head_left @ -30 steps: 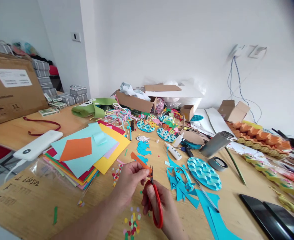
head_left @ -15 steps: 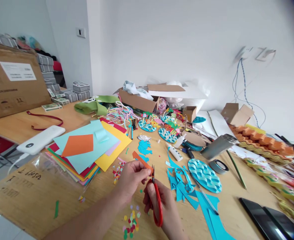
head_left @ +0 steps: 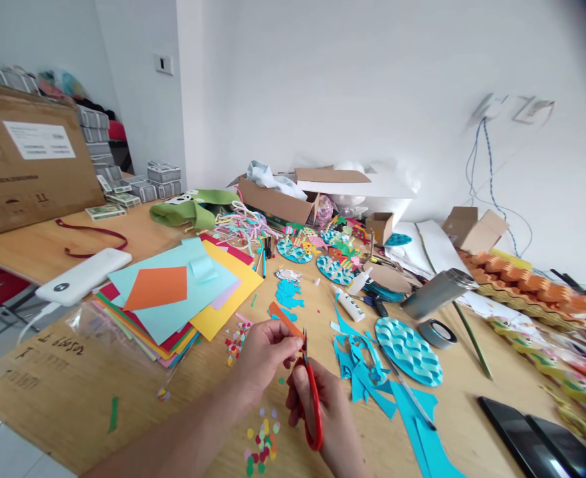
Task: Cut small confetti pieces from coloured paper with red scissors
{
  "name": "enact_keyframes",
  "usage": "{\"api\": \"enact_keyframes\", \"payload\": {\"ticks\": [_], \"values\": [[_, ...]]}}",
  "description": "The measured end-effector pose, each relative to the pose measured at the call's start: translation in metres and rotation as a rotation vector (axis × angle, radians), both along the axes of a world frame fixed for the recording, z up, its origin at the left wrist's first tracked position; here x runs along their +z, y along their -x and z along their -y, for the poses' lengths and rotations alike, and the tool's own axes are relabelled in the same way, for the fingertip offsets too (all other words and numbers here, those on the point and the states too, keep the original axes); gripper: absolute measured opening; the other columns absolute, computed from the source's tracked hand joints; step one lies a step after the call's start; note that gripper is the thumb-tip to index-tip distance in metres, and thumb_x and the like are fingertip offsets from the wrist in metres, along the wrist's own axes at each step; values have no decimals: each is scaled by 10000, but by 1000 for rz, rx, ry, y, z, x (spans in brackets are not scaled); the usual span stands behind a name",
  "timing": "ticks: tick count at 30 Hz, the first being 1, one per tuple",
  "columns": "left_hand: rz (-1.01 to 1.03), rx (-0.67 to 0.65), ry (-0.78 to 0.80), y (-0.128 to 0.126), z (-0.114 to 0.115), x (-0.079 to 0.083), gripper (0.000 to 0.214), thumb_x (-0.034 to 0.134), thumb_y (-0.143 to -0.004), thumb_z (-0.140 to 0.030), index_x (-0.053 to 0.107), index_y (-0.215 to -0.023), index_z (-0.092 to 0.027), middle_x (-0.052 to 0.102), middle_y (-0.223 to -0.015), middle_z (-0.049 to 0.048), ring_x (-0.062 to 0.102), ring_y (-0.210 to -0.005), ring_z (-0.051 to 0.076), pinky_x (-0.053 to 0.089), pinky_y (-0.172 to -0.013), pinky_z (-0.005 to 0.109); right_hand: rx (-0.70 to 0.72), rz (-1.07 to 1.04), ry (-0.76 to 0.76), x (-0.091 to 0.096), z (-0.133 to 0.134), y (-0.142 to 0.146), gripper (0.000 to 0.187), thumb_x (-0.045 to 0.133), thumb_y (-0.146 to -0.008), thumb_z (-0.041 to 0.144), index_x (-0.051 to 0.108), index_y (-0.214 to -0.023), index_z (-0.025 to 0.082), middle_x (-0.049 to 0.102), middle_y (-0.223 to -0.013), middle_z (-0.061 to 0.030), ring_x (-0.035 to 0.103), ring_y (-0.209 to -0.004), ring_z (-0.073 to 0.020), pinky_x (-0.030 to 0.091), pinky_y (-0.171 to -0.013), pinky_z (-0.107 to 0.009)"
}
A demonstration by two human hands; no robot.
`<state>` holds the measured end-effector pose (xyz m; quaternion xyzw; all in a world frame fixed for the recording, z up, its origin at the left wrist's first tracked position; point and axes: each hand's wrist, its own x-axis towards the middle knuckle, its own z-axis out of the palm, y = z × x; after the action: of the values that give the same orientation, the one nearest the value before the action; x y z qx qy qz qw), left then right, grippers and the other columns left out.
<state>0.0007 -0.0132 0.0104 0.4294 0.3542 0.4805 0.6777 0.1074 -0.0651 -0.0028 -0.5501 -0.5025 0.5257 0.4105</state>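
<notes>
Pinched in the fingers of my left hand (head_left: 266,352) is a narrow strip of orange paper (head_left: 284,317), which sticks out up and to the left. My right hand (head_left: 325,405) is closed round the red handles of a pair of scissors (head_left: 314,415). Their dark blades point away from me, right at the paper's end by my left fingertips; whether they are cutting into it I cannot tell. Beyond my hands lie blue paper animal shapes (head_left: 289,292). Below them, small coloured paper dots (head_left: 262,441) are scattered on the table.
Left, a stack of coloured paper (head_left: 173,325) lies beside a white power bank (head_left: 84,275). Right are blue paper scraps (head_left: 360,372), a wavy blue oval (head_left: 408,352), a glue bottle (head_left: 349,304), a roll of tape (head_left: 437,333), a steel flask (head_left: 437,292) and dark phones (head_left: 522,435).
The view has shifted very slightly. The orange strip's free end has tilted a little to the right; both hands keep nearly the same place and grip.
</notes>
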Motion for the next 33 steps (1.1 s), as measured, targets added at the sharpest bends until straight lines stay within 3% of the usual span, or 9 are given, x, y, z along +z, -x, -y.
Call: {"api": "enact_keyframes", "payload": {"ticks": [16, 33], "values": [[1, -7, -4, 0, 1, 0, 141, 597, -659, -234, 546, -566, -142, 479, -515, -27, 429, -504, 89, 339, -501, 211, 7, 35, -21, 2, 1, -2, 421, 479, -769, 578, 469, -751, 157, 507, -535, 25, 499, -428, -95, 427, -398, -197], [-3, -1, -28, 2, -1, -4, 131, 580, -677, -219, 532, -584, -140, 465, -525, -25, 430, -514, 86, 357, -496, 208, -9, 86, -3, 4, 2, -2, 431, 475, -770, 577, 456, -684, 156, 508, -501, 37, 490, -343, -66, 387, -344, -158]]}}
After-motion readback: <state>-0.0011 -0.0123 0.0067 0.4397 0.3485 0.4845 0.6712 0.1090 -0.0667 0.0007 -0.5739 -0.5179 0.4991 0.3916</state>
